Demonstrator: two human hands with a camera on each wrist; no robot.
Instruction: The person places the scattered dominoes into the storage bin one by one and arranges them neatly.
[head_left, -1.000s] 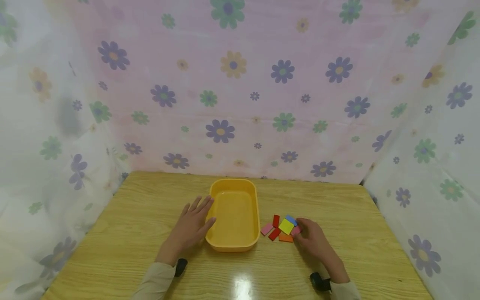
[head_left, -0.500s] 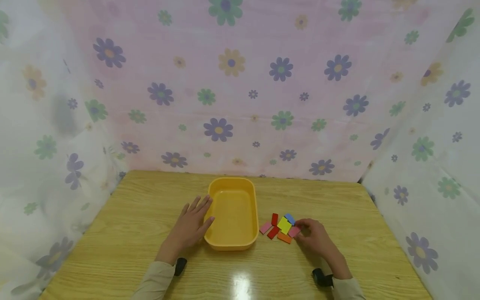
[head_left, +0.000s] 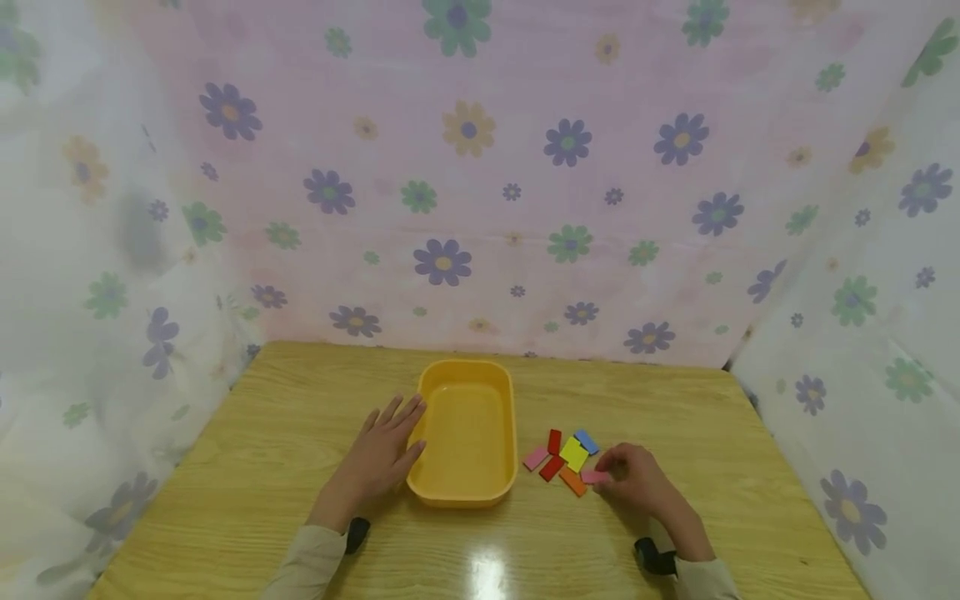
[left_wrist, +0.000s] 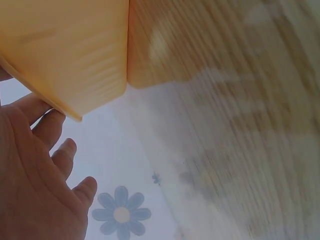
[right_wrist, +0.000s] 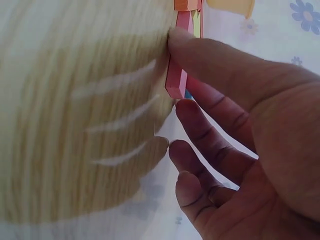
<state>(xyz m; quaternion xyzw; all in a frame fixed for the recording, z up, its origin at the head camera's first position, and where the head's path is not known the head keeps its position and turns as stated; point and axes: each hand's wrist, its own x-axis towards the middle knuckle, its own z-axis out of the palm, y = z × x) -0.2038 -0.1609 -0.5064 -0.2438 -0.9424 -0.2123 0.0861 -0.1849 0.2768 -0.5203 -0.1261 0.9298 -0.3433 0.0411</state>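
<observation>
My left hand (head_left: 377, 454) rests at the left rim of a yellow plastic tray (head_left: 468, 502), fingers extended. In the left wrist view, its fingertips touch the outside edge of the tray (left_wrist: 75, 55). My right hand (head_left: 639, 482) pinches a pink rectangular block (head_left: 592, 477) between thumb and index finger, low at the table. Right wrist view: the thumb lies on the near face of the pink block (right_wrist: 176, 80); its other fingers are loosely bent. Left of that hand are a yellow block (head_left: 574, 455), a blue block (head_left: 587, 442) and an orange block (head_left: 573, 482).
Two red blocks, one upper (head_left: 554, 442) and one lower (head_left: 552, 468), and another pink block (head_left: 536, 458) lie right of the tray. All this is on a wooden table (head_left: 330, 383), enclosed by a flowered curtain (head_left: 517, 167) at the back and sides.
My right hand has drawn the pink block slightly right and toward me, away from the yellow one. The orange block has turned diagonal. My left hand stays at the tray.
</observation>
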